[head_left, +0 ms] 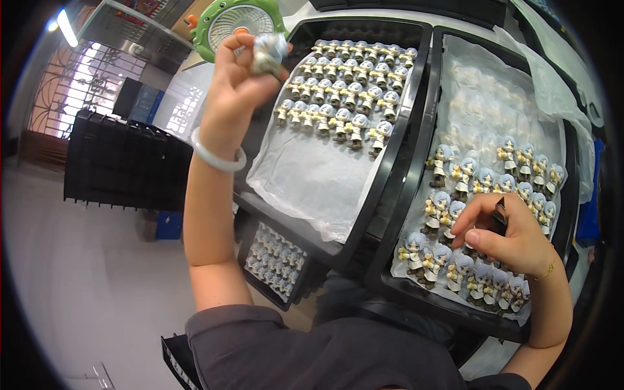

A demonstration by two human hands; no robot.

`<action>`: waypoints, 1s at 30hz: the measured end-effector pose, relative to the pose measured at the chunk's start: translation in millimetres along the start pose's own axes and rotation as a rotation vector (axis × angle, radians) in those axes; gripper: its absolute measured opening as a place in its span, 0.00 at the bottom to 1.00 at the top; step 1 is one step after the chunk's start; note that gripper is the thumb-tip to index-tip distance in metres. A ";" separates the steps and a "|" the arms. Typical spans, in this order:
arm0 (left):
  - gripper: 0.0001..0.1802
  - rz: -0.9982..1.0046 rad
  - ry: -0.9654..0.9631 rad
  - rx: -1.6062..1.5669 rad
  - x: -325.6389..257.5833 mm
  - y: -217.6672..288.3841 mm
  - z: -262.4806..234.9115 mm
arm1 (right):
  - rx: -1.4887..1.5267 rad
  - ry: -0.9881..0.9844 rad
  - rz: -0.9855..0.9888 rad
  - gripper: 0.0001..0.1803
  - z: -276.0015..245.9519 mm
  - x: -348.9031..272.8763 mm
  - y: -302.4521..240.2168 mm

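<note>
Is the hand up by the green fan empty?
No, the left hand there is holding a small figurine, which looks blurry but shows a pale bluish top.

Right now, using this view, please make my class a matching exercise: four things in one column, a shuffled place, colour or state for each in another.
1. Fan
2. Left hand
3. Right hand
4. Bangle

A. Over figurines in a tray
B. Around a wrist
C. Green
D. Raised, holding a blurred figurine

Pairs: 1-C, 2-D, 3-A, 4-B
</note>
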State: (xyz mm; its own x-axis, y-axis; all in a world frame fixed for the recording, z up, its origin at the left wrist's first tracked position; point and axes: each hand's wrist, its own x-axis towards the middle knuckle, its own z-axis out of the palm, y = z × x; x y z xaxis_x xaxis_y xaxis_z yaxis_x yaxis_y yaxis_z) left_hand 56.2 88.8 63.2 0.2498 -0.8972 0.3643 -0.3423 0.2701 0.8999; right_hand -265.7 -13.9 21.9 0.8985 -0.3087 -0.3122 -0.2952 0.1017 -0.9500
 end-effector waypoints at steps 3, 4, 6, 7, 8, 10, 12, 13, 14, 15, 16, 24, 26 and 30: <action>0.29 -0.189 -0.227 0.841 -16.2 -23.0 -28.8 | 0.021 0.004 -0.028 0.08 0.2 -1.0 -3.4; 0.31 -0.241 -0.364 1.026 -24.9 -35.8 -38.8 | 0.006 -0.008 -0.025 0.07 0.7 -0.7 -5.8; 0.33 -0.246 -0.547 1.290 -42.4 -66.1 -55.0 | 0.007 -0.004 -0.020 0.07 3.1 0.2 -4.9; 0.33 -0.207 -0.587 1.376 -53.1 -79.0 -62.1 | 0.004 -0.005 -0.017 0.08 4.3 0.8 -4.4; 0.34 -0.156 -0.629 1.454 -56.4 -85.3 -63.3 | 0.013 -0.007 0.004 0.07 4.5 0.3 -3.5; 0.32 -0.167 -0.601 1.532 -57.9 -88.4 -65.2 | -0.014 -0.012 0.009 0.07 4.8 0.7 -1.3; 0.30 -0.182 -0.567 1.618 -58.0 -88.4 -64.8 | -0.035 -0.023 0.017 0.07 4.3 1.3 1.8; 0.30 -0.182 -0.569 1.643 -58.6 -88.5 -66.6 | -0.027 -0.035 0.005 0.07 4.7 1.7 3.6; 0.30 -0.182 -0.572 1.669 -59.7 -89.4 -69.6 | -0.020 -0.046 -0.008 0.08 5.4 2.0 5.1; 0.30 -0.182 -0.574 1.695 -60.6 -91.0 -72.7 | -0.013 -0.057 -0.020 0.08 5.9 2.2 7.1; 0.31 -0.161 -0.554 1.684 -60.6 -91.6 -72.9 | -0.028 -0.062 -0.087 0.08 6.1 2.9 11.7; 0.34 -0.258 -0.627 1.702 -60.2 -92.1 -62.6 | -0.021 -0.100 -0.112 0.07 4.8 -1.8 2.7; 0.35 -0.209 -0.603 1.729 -58.9 -96.9 -64.4 | -0.089 -0.098 -0.128 0.08 2.7 -4.7 -0.8; 0.31 -0.285 -0.551 1.702 -50.4 -77.0 -41.5 | -0.177 -0.156 -0.196 0.12 4.4 0.6 9.4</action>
State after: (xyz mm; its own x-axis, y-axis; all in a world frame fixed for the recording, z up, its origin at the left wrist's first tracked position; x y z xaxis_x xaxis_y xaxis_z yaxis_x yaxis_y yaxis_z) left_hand 107.5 127.7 -14.5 0.2855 -0.9429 -0.1715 -0.8881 -0.1930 -0.4171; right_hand -266.5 -8.9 12.8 0.9790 -0.1555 -0.1317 -0.1506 -0.1163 -0.9817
